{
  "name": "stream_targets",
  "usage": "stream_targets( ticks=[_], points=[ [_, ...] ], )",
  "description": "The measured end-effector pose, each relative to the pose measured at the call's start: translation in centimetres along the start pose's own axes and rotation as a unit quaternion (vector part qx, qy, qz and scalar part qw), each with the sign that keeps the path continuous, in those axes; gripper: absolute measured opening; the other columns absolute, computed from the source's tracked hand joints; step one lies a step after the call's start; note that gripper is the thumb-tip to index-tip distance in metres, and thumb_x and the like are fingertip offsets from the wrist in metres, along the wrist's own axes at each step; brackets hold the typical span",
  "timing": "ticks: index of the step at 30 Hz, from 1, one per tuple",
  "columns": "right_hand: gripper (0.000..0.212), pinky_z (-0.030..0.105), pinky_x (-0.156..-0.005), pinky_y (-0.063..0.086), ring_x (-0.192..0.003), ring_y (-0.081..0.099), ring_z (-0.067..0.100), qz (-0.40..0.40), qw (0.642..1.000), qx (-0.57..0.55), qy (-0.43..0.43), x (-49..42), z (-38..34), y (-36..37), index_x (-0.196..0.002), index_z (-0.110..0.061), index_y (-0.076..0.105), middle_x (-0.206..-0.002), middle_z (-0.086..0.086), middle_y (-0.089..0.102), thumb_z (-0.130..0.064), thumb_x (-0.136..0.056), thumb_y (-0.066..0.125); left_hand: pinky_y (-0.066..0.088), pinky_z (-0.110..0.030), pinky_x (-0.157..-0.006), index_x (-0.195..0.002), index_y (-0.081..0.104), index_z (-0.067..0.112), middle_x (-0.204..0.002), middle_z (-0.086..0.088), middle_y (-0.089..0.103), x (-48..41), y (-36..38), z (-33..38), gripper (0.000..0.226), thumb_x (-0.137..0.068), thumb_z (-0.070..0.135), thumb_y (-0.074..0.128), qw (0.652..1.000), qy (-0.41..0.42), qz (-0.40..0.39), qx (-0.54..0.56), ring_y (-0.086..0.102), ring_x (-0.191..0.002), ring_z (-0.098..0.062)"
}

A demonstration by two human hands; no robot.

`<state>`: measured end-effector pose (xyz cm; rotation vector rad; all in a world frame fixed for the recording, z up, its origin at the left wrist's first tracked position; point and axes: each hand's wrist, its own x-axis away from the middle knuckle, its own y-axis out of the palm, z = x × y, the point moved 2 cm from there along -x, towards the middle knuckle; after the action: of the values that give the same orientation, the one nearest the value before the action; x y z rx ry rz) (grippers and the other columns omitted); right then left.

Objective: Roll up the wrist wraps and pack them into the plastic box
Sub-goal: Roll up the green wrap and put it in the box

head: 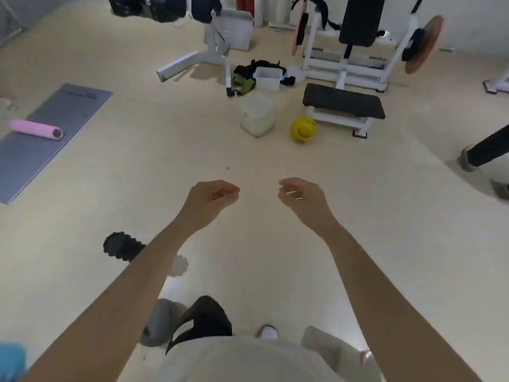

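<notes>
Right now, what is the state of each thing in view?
left hand: loosely curled, empty
right hand: loosely curled, empty
plastic box: upright on floor, lid unclear
wrist wraps: loose heap beside the box
pink roller: lying on grey mat
yellow ball: resting on floor

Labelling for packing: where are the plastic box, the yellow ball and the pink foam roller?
plastic box (268,79), head view, front wall.
yellow ball (303,130), head view, its middle.
pink foam roller (34,129), head view, mid-length.

Smooth matt floor (165,161); translucent semi-gloss plastic box (268,77); cloth wrist wraps (243,84); blk matt bench pad (343,102) w/ wht painted-metal frame (336,118); matt foam mat (41,150).
</notes>
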<state>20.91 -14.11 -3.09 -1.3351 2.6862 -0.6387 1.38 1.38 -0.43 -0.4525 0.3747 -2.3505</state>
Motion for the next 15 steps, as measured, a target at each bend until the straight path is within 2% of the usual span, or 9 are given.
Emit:
stream_targets(
  ticks=[3,6,8,15],
  points=[
    [0.022,0.013,-0.074,0.046,-0.078,0.066,0.004,-0.058,0.996,0.025,0.067,0.0,3.1,1.7,-0.114,-0.019,0.073,-0.095,-0.006,0.073,-0.019,-0.092,0.072,0.050,-0.014,-0.086,-0.103,0.080,0.019,-0.101,0.006,0.079,0.1,1.5,-3.8,0.012,-0.094,0.016,0.072,0.999,-0.049,-0.020,-0.007,0.072,-0.096,-0.006],
    [0.023,0.008,-0.069,0.044,-0.084,0.066,0.007,-0.120,0.984,0.063,0.115,-0.7,6.0,3.7,-0.115,-0.020,0.071,-0.097,-0.005,0.072,-0.022,-0.093,0.070,0.047,-0.004,-0.079,-0.098,0.079,0.023,-0.094,0.014,0.078,0.1,3.0,-7.9,0.012,-0.094,0.015,0.072,0.994,-0.097,-0.040,-0.010,0.070,-0.088,0.004],
    [0.024,0.008,-0.068,0.044,-0.087,0.065,0.007,-0.157,0.974,0.080,0.140,-2.2,6.9,4.8,-0.117,-0.019,0.071,-0.100,-0.005,0.072,-0.023,-0.093,0.070,0.046,-0.003,-0.076,-0.091,0.077,0.031,-0.088,0.020,0.077,-1.0,3.2,-9.8,0.019,-0.093,0.013,0.072,0.993,-0.112,-0.047,-0.001,0.069,-0.085,0.008],
    [0.025,0.015,-0.068,0.043,-0.090,0.064,0.008,-0.217,0.947,0.129,0.198,-12.1,6.7,8.4,-0.119,-0.023,0.070,-0.104,-0.007,0.070,-0.028,-0.095,0.067,0.046,-0.003,-0.076,-0.087,0.075,0.035,-0.088,0.019,0.077,-10.2,0.3,-13.3,0.024,-0.094,0.012,0.070,0.985,-0.161,-0.058,0.035,0.069,-0.087,0.008]
  ],
)
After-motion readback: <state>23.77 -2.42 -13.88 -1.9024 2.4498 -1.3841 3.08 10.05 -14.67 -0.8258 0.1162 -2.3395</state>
